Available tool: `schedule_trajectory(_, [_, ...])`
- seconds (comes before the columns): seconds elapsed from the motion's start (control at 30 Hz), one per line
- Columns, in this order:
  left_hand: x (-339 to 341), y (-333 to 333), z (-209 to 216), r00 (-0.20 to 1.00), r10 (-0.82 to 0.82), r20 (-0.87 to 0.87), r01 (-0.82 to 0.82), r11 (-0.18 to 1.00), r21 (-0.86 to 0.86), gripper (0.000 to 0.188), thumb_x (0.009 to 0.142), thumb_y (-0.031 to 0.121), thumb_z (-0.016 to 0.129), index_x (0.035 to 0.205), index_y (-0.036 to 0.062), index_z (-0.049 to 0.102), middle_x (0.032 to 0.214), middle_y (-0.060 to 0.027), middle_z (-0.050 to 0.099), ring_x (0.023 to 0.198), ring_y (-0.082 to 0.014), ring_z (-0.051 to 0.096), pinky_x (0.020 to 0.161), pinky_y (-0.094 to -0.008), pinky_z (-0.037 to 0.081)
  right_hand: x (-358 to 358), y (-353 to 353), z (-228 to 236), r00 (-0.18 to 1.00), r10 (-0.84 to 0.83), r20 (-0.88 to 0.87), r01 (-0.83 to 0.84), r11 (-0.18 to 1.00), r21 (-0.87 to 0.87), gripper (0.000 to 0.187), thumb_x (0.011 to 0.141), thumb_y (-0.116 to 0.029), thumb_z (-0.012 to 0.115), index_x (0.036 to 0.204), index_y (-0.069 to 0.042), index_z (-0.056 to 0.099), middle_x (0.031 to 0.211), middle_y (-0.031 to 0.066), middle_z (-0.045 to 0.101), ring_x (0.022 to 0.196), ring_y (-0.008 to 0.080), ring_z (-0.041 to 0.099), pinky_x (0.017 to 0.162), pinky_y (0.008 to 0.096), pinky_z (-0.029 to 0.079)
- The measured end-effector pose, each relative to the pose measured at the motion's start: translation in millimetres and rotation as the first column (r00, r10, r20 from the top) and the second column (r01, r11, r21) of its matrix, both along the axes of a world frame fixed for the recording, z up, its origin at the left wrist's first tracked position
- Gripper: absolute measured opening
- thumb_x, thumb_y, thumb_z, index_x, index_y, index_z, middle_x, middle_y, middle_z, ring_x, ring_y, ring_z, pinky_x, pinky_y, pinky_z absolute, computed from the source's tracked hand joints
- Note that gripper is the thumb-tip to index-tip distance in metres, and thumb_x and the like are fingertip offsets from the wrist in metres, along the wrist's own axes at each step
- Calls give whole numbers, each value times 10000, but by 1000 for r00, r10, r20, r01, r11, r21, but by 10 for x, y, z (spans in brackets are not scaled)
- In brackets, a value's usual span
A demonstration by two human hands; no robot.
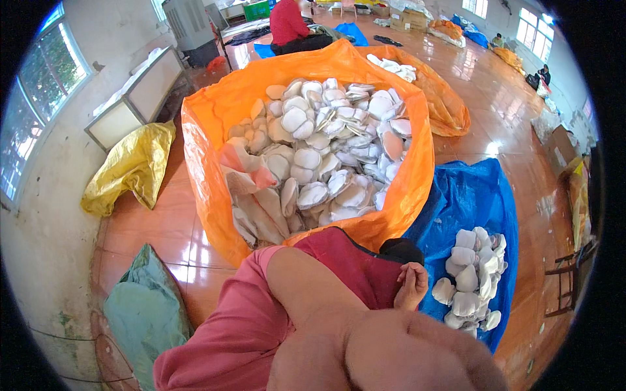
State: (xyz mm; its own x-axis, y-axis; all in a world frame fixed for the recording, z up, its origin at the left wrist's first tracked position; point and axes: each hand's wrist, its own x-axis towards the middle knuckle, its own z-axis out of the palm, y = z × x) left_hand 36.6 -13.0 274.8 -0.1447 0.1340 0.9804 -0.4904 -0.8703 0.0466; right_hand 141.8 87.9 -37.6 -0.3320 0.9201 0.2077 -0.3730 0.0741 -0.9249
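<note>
My right hand [411, 285] rests with its fingers curled shut on my dark red clothed knee [352, 264], and I see nothing in it. A bare bent arm [306, 287] fills the lower middle close to the camera, elbow pointing up-left; its hand is hidden. My left hand does not show. Just beyond the knee stands a big orange bag [208, 124] full of white padded cups [326, 143]. To the right of my hand, a smaller heap of white cups [471, 277] lies on a blue sheet [469, 195].
A yellow sack [130, 166] and a green sack [147, 313] lie by the left wall. A second orange bag [443, 104] sits behind the first. A person in red [287, 23] sits far back. A wooden chair [570, 274] stands at right on the glossy floor.
</note>
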Motion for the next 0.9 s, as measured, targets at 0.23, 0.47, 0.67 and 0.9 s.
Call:
schedule_trajectory(0.23, [27, 13, -14, 999, -26, 18, 26, 1000, 10, 65, 869, 184, 644, 892, 123, 645, 1023, -142, 534, 880, -278, 579, 738, -368, 532, 20, 3, -5, 1000, -15, -9, 15, 1000, 18, 107, 946, -11, 502, 965, -48, 601, 861, 51, 617, 639, 75, 506, 569, 198, 417])
schedule_trajectory(0.47, [7, 36, -1, 999, -33, 39, 31, 999, 40, 39, 860, 169, 657, 887, 142, 647, 1043, -139, 519, 883, -266, 577, 735, -355, 536, 29, -7, -24, 999, -23, -26, 24, 999, 35, 105, 947, -14, 501, 974, -50, 596, 861, 57, 615, 630, 79, 505, 563, 202, 425])
schedule_trajectory(0.67, [-7, 57, 18, 998, -36, 57, 32, 997, 70, 35, 853, 156, 669, 882, 158, 650, 1060, -135, 507, 886, -255, 574, 731, -345, 539, -1, 31, -31, 999, 22, -26, -21, 999, 36, 113, 946, -6, 495, 960, -55, 597, 863, 61, 616, 635, 79, 507, 569, 203, 427])
schedule_trajectory(0.9, [-5, 69, 30, 995, -45, 90, 35, 993, 111, 58, 843, 141, 682, 877, 177, 653, 1080, -132, 492, 890, -243, 571, 727, -332, 543, -29, 21, 3, 1000, 13, -24, -12, 999, 32, 111, 941, -3, 497, 954, -48, 599, 863, 60, 616, 638, 81, 511, 570, 207, 430])
